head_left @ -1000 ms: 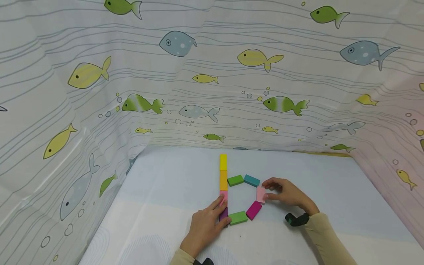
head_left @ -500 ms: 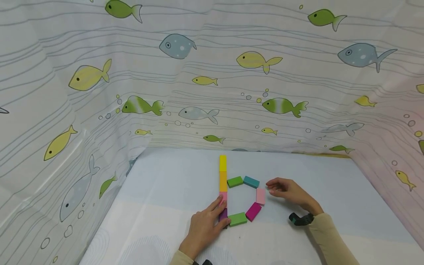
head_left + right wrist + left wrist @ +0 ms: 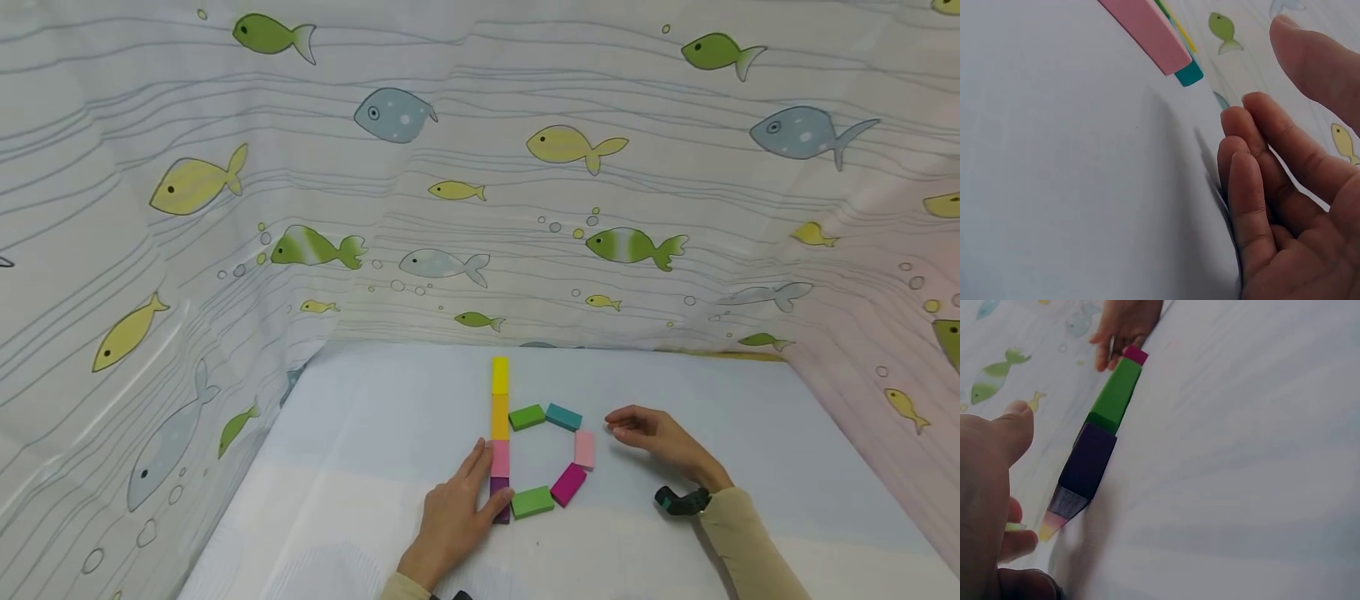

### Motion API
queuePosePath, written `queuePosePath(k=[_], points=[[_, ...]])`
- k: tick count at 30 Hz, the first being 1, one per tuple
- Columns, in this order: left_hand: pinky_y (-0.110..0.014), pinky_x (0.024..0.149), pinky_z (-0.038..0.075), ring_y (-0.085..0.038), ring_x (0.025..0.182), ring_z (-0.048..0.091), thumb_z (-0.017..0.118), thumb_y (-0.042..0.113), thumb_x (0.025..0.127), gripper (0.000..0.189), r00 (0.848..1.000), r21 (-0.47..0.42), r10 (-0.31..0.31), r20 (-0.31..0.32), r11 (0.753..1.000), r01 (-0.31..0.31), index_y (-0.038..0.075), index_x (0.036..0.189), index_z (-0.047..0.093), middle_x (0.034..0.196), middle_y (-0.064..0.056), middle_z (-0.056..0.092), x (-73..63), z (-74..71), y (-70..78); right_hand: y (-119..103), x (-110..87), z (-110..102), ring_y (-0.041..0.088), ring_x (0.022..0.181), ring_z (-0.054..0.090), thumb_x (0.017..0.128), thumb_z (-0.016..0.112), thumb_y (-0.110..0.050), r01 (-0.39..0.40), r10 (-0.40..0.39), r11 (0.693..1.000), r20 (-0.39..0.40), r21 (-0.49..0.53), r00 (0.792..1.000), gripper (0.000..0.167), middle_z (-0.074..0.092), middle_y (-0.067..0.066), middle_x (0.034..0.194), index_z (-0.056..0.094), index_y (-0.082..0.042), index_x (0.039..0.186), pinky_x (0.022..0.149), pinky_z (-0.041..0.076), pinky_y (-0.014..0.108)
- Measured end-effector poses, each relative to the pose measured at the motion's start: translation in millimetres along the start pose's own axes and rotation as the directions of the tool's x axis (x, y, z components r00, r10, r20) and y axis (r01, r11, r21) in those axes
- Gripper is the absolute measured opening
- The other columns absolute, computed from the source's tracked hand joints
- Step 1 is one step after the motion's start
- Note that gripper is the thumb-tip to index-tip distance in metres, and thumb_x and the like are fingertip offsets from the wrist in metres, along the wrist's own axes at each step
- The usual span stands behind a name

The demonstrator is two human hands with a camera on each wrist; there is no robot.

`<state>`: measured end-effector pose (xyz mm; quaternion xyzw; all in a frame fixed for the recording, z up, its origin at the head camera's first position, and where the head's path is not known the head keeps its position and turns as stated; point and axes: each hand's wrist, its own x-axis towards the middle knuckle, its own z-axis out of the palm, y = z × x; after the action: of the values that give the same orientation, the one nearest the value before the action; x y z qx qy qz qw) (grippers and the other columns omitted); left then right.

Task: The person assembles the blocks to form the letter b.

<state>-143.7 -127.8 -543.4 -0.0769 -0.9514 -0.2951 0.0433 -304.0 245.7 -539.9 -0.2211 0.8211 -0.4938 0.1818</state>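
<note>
A straight column of flat blocks lies on the table, running from a yellow block (image 3: 500,375) through an orange block (image 3: 500,417) and a pink block (image 3: 500,458) to a purple block (image 3: 498,486). Right of it, a green block (image 3: 527,417), teal block (image 3: 563,417), light pink block (image 3: 584,450), magenta block (image 3: 568,485) and lower green block (image 3: 532,502) curve round into a loop. My left hand (image 3: 453,517) is at the column's lower left, fingers relaxed, thumb overlapping the purple block. My right hand (image 3: 663,442) holds nothing, loosely bent, right of the light pink block.
The white table (image 3: 375,433) is backed and flanked by a hanging sheet (image 3: 480,225) printed with fish. A dark wrist strap (image 3: 682,502) shows at the right sleeve (image 3: 750,542).
My right hand has let go of the light pink block and drawn off to the right. My left fingers have slid left off the pink block. The head view has shifted slightly.
</note>
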Motion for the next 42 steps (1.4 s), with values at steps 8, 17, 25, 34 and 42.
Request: queuePosePath(k=[8, 17, 25, 34, 42], points=[[-0.031, 0.063, 0.050, -0.009, 0.061, 0.053, 0.057, 0.061, 0.104, 0.081, 1.000, 0.039, -0.016, -0.016, 0.999, 0.016, 0.009, 0.164, 0.041, 0.168, -0.008, 0.044, 0.4, 0.6, 0.9, 0.7, 1.1, 0.6, 0.009, 0.122, 0.065, 0.104, 0.070, -0.034, -0.016, 0.016, 1.000, -0.017, -0.021, 1.000, 0.041, 0.069, 0.012, 0.139, 0.065, -0.012, 0.138, 0.099, 0.050, 0.015], [-0.045, 0.080, 0.057, -0.027, 0.104, 0.073, 0.058, 0.059, 0.104, 0.080, 0.999, 0.022, -0.025, -0.025, 0.999, 0.026, 0.007, 0.162, 0.043, 0.167, -0.010, 0.045, -2.0, 0.0, 3.6, -2.0, 2.8, 2.2, 0.023, 0.125, 0.064, 0.103, 0.071, -0.036, -0.033, 0.032, 0.999, -0.038, -0.012, 0.999, 0.040, 0.070, 0.010, 0.136, 0.067, -0.013, 0.135, 0.097, 0.051, 0.015], [-0.057, 0.089, 0.057, -0.036, 0.130, 0.067, 0.056, 0.059, 0.104, 0.081, 1.000, 0.006, -0.028, -0.009, 1.000, 0.028, 0.006, 0.163, 0.041, 0.168, -0.011, 0.044, -3.2, 0.9, 1.7, -1.2, 1.1, 4.9, 0.029, 0.128, 0.063, 0.103, 0.071, -0.036, -0.049, 0.048, 0.999, -0.050, -0.012, 0.998, 0.040, 0.070, 0.010, 0.137, 0.067, -0.012, 0.135, 0.097, 0.050, 0.014], [-0.058, 0.089, 0.056, -0.037, 0.129, 0.067, 0.056, 0.060, 0.104, 0.080, 0.999, 0.012, -0.028, -0.016, 1.000, 0.028, 0.007, 0.163, 0.042, 0.168, -0.011, 0.045, -3.2, -0.5, 0.4, -1.5, 2.4, 5.2, 0.026, 0.126, 0.064, 0.102, 0.072, -0.035, -0.042, 0.041, 0.999, -0.055, -0.013, 0.998, 0.039, 0.071, 0.009, 0.134, 0.069, -0.012, 0.133, 0.097, 0.050, 0.014], [-0.062, 0.095, 0.054, -0.038, 0.131, 0.065, 0.057, 0.058, 0.105, 0.081, 0.999, -0.003, -0.050, 0.003, 0.999, 0.050, 0.006, 0.164, 0.038, 0.167, -0.013, 0.044, -4.7, -1.7, 3.4, -3.3, 0.2, 4.4, 0.026, 0.126, 0.063, 0.103, 0.071, -0.036, -0.052, 0.051, 0.999, -0.055, -0.008, 0.997, 0.039, 0.071, 0.009, 0.134, 0.068, -0.012, 0.133, 0.096, 0.050, 0.015]])
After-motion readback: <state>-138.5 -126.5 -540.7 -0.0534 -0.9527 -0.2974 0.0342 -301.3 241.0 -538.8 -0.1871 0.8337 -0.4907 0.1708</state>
